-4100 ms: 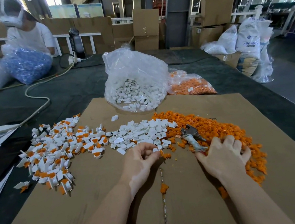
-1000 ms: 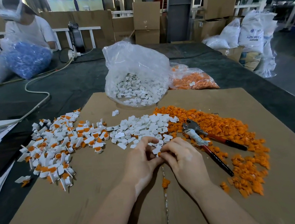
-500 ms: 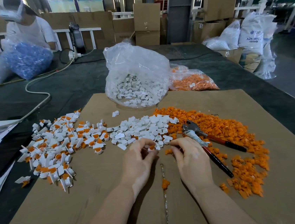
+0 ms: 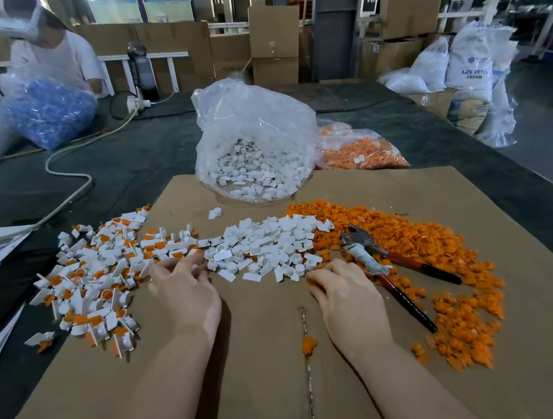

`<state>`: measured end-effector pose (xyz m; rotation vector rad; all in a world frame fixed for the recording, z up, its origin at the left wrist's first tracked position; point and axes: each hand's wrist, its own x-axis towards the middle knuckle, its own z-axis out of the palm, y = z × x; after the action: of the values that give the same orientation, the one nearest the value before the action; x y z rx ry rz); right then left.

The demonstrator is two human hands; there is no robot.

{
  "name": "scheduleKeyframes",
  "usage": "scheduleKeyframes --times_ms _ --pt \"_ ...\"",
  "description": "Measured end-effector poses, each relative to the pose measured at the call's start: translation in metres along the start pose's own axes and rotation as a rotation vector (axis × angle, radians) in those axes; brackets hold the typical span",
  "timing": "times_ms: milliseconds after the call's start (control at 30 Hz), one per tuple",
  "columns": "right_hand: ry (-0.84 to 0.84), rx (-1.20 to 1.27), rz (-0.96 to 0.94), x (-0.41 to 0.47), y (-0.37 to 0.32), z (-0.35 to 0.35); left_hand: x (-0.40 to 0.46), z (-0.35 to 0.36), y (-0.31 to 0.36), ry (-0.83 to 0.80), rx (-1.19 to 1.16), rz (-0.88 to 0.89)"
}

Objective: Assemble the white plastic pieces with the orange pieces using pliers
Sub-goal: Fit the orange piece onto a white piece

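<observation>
On the cardboard sheet, the right hand lies palm-down with fingers curled at the near edge of the white pieces; whether it pinches one I cannot tell. The left hand reaches the finished pile, fingertips together, its grasp unclear. The pliers lie unheld right of the white pieces, on the orange pieces, handy. Beyond sits the refill bag.
</observation>
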<state>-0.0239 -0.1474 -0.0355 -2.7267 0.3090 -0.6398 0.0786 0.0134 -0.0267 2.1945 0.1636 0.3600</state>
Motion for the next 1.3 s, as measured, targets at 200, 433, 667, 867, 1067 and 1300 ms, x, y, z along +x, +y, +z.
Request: scheduleKeyframes --times_ms 200,433,667,867,1067,1300 --pt "0.015 0.034 0.023 0.001 0.001 0.001 -0.007 0.007 0.002 -0.013 0.150 0.352" --pt "0.084 0.074 0.012 0.000 0.000 0.001 -0.012 0.022 0.002 -0.209 0.394 0.609" --pt "0.084 0.096 0.002 0.000 0.000 0.001 -0.029 0.018 0.018 -0.323 0.031 0.542" --pt "0.111 0.250 0.052 -0.002 -0.002 -0.005 -0.051 0.023 0.038 -0.561 -0.374 0.274" --pt "0.169 0.496 0.155 -0.001 0.000 -0.010 -0.050 0.027 0.034 -0.551 -0.314 0.232" --pt "0.142 0.674 0.194 -0.001 0.002 -0.009 -0.051 0.026 0.032 -0.655 -0.515 0.056"
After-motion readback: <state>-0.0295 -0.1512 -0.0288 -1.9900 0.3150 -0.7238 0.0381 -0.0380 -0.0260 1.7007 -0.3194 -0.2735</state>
